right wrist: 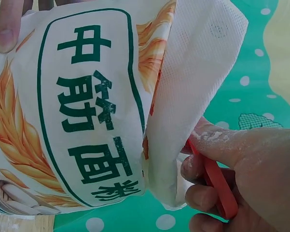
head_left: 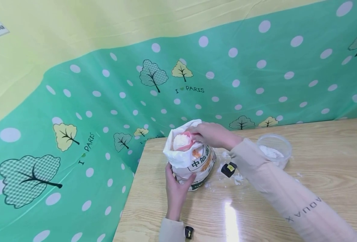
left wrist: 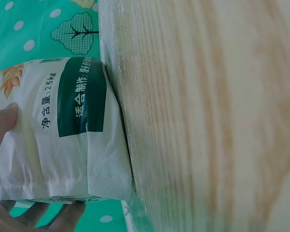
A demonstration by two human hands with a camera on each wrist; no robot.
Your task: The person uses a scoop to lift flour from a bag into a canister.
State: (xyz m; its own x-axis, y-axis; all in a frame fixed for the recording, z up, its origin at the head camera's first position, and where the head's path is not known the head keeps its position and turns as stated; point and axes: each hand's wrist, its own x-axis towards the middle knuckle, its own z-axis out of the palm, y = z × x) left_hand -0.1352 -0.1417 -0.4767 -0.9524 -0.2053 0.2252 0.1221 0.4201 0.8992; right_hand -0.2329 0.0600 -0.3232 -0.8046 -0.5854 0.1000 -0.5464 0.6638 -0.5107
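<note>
A white flour bag (head_left: 198, 171) with green printing and wheat pictures stands on the wooden table, its top folded outward around the opening. My left hand (head_left: 178, 188) grips the bag low on its near side, thumb on the front and fingers wrapped around the other side. In my right hand (head_left: 213, 134) is the handle of a red scoop (right wrist: 217, 186), with flour dust on the thumb. The scoop's bowl, heaped with white flour (head_left: 181, 142), shows at the bag's mouth in the head view. The folded rim hides the bowl in the right wrist view.
A clear round plastic tub (head_left: 285, 159) with some flour inside stands right of the bag, behind the right sleeve. Spilled flour (head_left: 238, 179) and a small black-and-yellow object (head_left: 228, 169) lie between them. Another black object (head_left: 189, 232) is beside the left sleeve. A green patterned cloth (head_left: 214, 77) hangs behind the table.
</note>
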